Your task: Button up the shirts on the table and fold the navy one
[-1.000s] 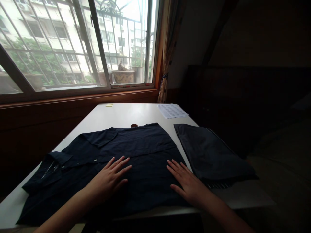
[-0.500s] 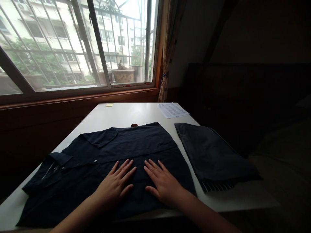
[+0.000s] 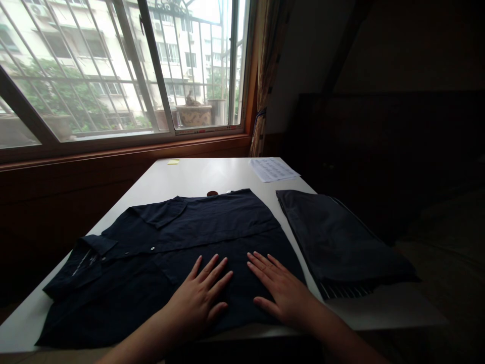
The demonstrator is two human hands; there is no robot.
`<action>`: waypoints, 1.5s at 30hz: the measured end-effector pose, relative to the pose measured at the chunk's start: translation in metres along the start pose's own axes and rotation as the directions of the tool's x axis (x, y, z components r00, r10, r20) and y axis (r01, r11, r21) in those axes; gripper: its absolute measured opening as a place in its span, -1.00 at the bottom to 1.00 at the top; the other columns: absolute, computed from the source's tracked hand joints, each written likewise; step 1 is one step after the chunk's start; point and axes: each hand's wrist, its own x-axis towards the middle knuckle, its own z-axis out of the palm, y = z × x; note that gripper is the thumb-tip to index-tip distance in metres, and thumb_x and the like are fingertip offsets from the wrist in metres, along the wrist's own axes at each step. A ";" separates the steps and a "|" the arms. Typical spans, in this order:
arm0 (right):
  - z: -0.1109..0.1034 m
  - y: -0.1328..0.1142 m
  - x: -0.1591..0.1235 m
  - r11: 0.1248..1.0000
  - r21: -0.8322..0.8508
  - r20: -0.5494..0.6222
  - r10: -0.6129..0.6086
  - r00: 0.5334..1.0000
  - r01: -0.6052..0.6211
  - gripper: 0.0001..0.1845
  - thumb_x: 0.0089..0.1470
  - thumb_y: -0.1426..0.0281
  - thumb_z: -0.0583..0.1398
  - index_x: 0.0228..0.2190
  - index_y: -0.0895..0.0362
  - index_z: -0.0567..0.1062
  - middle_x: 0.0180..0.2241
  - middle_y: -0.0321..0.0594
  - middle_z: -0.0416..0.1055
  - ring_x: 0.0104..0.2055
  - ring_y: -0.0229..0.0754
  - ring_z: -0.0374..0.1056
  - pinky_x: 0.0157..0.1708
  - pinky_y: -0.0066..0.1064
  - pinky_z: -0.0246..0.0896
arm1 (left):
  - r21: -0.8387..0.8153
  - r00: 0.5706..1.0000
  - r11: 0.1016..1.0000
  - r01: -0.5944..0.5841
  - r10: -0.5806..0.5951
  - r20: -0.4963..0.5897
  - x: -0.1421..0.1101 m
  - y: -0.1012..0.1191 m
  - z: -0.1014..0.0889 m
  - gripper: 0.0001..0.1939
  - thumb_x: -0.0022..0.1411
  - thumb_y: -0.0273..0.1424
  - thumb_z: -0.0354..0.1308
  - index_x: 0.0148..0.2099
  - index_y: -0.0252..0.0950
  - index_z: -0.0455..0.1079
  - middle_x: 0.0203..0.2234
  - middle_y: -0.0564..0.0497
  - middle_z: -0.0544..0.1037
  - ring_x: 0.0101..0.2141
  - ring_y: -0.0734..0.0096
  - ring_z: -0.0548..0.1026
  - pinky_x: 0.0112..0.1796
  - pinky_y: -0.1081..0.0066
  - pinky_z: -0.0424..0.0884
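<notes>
A dark navy button-up shirt [image 3: 212,232] lies spread flat on the white table [image 3: 212,174], its collar toward the left and its hem toward the right. Pale buttons run along its front, and a short sleeve points away from me. My left hand [image 3: 204,290] rests palm down on the shirt's lower half with fingers spread. To the right of it, my right hand [image 3: 280,288] also lies flat on the cloth near the hem, fingers stretched out. Neither hand grips anything.
Folded dark trousers or similar garment [image 3: 341,237], with a striped edge, lie at the table's right. Printed sheets [image 3: 273,169] and a yellow sticky note [image 3: 173,162] are at the far end. A small brown round object [image 3: 212,193] sits just beyond the shirt. Behind is a barred window [image 3: 125,71].
Both hands have slid to the right across the shirt toward its hem, the right hand farther, so the gap between them is wider. The view has shifted slightly.
</notes>
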 end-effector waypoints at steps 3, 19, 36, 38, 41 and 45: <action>0.001 0.009 -0.006 0.999 -0.027 -0.020 0.024 1.000 -0.024 -0.29 0.33 0.09 0.00 0.38 -0.04 -0.09 0.42 -0.27 -0.22 0.45 -0.07 -0.24 0.39 -0.05 -0.22 | -0.046 0.998 0.998 -0.053 0.054 0.025 0.015 0.020 0.003 -0.29 0.42 -0.09 -0.06 0.47 -0.07 -0.24 0.42 -0.07 -0.13 0.38 -0.02 -0.09 0.29 -0.18 -0.03; 0.021 0.063 -0.033 0.981 -0.015 -0.381 0.174 0.908 -0.194 -0.45 0.29 0.54 -0.08 0.24 0.05 0.30 0.29 -0.19 0.22 0.33 -0.08 0.13 0.26 -0.06 0.21 | -0.135 0.965 0.956 -0.262 0.263 -0.012 0.072 0.047 0.016 -0.33 0.43 -0.03 -0.16 0.46 -0.11 -0.16 0.42 -0.06 -0.09 0.39 0.05 -0.11 0.30 -0.17 -0.15; 0.012 0.050 -0.033 0.971 -0.081 -0.335 0.184 0.924 -0.223 -0.53 0.33 0.27 0.05 0.22 0.07 0.32 0.31 -0.15 0.18 0.35 -0.01 0.09 0.26 -0.04 0.19 | 0.068 0.935 0.936 0.345 -0.349 0.061 0.065 -0.123 0.011 -0.30 0.43 0.06 -0.34 0.46 -0.15 -0.11 0.42 -0.03 -0.15 0.40 0.08 -0.18 0.30 -0.13 -0.17; 0.010 0.049 -0.034 0.972 -0.101 -0.319 0.171 0.932 -0.213 -0.51 0.31 0.23 0.08 0.22 0.06 0.31 0.32 -0.16 0.16 0.36 0.01 0.07 0.26 -0.02 0.18 | 0.068 0.944 0.944 0.322 -0.326 0.052 0.073 -0.110 0.013 -0.31 0.43 0.05 -0.33 0.46 -0.14 -0.10 0.42 -0.04 -0.14 0.40 0.07 -0.16 0.30 -0.15 -0.16; 0.009 0.048 -0.033 0.972 -0.117 -0.314 0.157 0.936 -0.202 -0.47 0.29 0.20 0.10 0.23 0.05 0.30 0.32 -0.15 0.15 0.36 0.02 0.07 0.26 -0.01 0.18 | 0.051 0.969 0.969 0.243 -0.245 0.036 0.090 -0.086 0.015 -0.32 0.43 0.04 -0.32 0.46 -0.14 -0.09 0.42 -0.04 -0.12 0.40 0.09 -0.14 0.30 -0.13 -0.14; 0.009 0.048 -0.033 0.971 -0.121 -0.310 0.161 0.937 -0.207 -0.47 0.29 0.19 0.10 0.24 0.04 0.29 0.32 -0.14 0.14 0.36 0.03 0.07 0.25 -0.01 0.19 | 0.020 0.989 0.989 0.147 -0.147 0.011 0.117 -0.062 0.021 -0.31 0.44 0.03 -0.32 0.46 -0.19 -0.09 0.42 -0.08 -0.08 0.39 0.10 -0.11 0.31 -0.12 -0.13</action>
